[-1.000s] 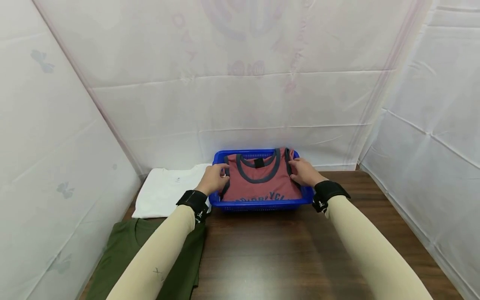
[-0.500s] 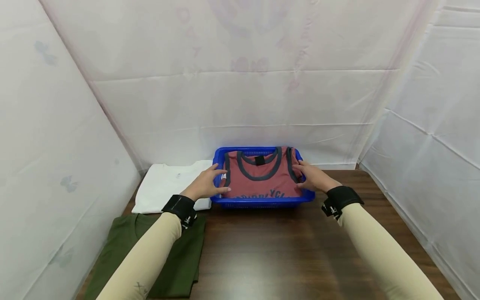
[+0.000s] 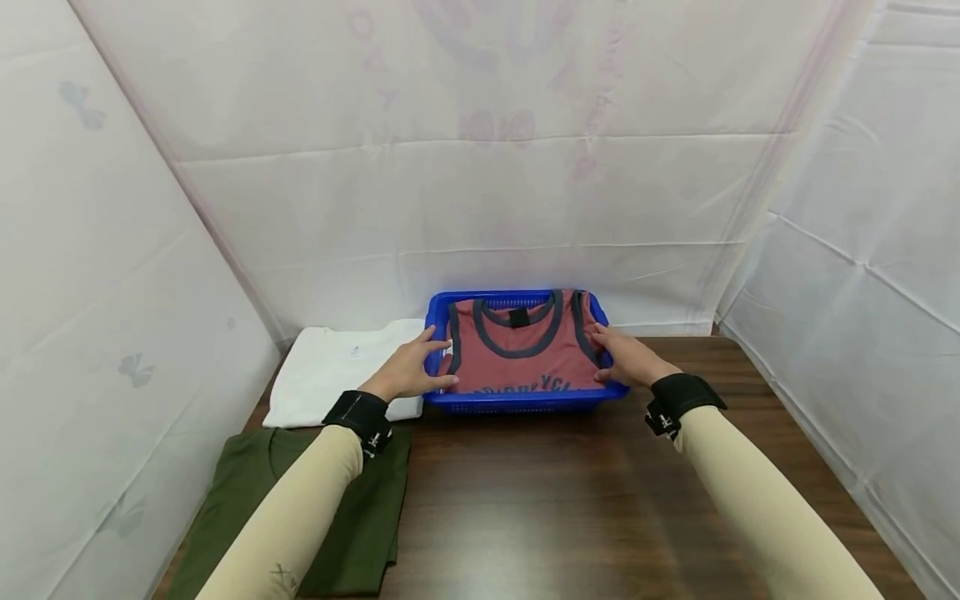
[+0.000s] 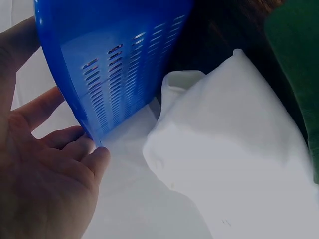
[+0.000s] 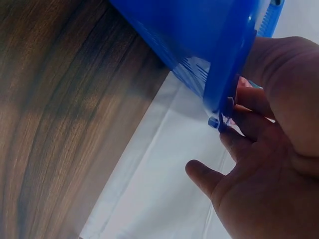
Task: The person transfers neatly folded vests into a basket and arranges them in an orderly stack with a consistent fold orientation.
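A folded red tank top (image 3: 517, 367) with dark grey trim and blue lettering lies in a blue plastic basket (image 3: 517, 398) by the back wall. My left hand (image 3: 401, 367) is at the basket's left rim, thumb and fingers spread and reaching over it. On the opposite side, my right hand (image 3: 636, 357) sits at the right rim with its fingers extended over the edge, close to the tank top's armhole. In both wrist views the fingers pass behind the rim, their tips partly hidden. The perforated side wall shows in the left wrist view.
A folded white shirt (image 3: 330, 375) lies left of the basket, near the left hand. In front of it is a folded dark green shirt (image 3: 360, 525), partly under the left forearm. White sheeting (image 3: 480, 208) surrounds the brown wooden table (image 3: 525, 500) behind and at both sides.
Both hands have let go of the tank top's side edges and moved outward to the basket's rims, with fingers spread wider. Over the last half second they have hardly moved.
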Motion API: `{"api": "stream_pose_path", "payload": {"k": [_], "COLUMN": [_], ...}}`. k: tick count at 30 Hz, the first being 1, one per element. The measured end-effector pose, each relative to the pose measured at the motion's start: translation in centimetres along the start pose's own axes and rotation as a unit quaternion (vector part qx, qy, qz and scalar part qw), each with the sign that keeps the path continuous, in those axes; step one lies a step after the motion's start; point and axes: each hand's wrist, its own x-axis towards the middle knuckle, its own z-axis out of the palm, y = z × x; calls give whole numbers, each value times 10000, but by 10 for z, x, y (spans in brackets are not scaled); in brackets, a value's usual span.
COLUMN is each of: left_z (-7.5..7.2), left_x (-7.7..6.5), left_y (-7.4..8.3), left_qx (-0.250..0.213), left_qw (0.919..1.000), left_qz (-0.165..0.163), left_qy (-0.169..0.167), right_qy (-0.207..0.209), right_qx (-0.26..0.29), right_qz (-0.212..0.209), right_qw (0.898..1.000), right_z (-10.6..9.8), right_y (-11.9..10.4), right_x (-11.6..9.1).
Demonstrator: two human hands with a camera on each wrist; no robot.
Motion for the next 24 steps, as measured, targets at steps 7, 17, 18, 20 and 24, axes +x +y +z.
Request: {"api": "stream_pose_path", "payload": {"k": [7,17,18,20,24], "left_z": [1,-1,-3,-5,-11], "left_x": [-1,-16,-19,-26,-43], "left_y": [-3,-15,-17,-22,-33], "left_qx": [-19,-248,-266,-300,-288], "left_qw": [9999,9965,9959,9945,9912], "left_qz": [86,14,-44,-134,-343], "left_qy": [115,792,867,992,1244], "right_qy": [90,469,538,653,958], "right_qx": [-14,290,341,421,571], "right_qz": [-30,-296,-318,-298,-214], "right_qw": [10000,9980,9975,9965,9935], "right_z": [3,8,9,10,15], "right_y": [4,6,7,9,14], "right_x": [2,-1,-2,-5,-16]}}
